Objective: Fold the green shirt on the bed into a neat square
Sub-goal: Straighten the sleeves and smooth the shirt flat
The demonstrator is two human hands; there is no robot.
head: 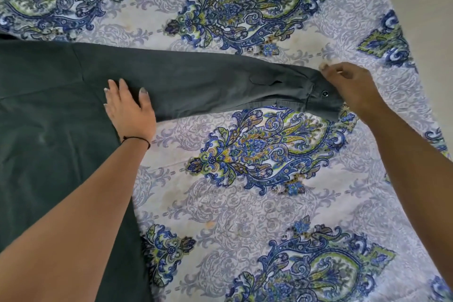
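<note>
Green shirt (49,105) lies flat on the bed (245,208), body at left of frame, one sleeve (208,81) stretched rightward across centre. Left hand (130,110) rests palm down where the sleeve joins the body, fingers straight and spread. Right hand (350,86), at centre right, has its fingers curled, pinching the cuff (321,105) at its upper corner. Cuff button (325,92) faces up
</note>
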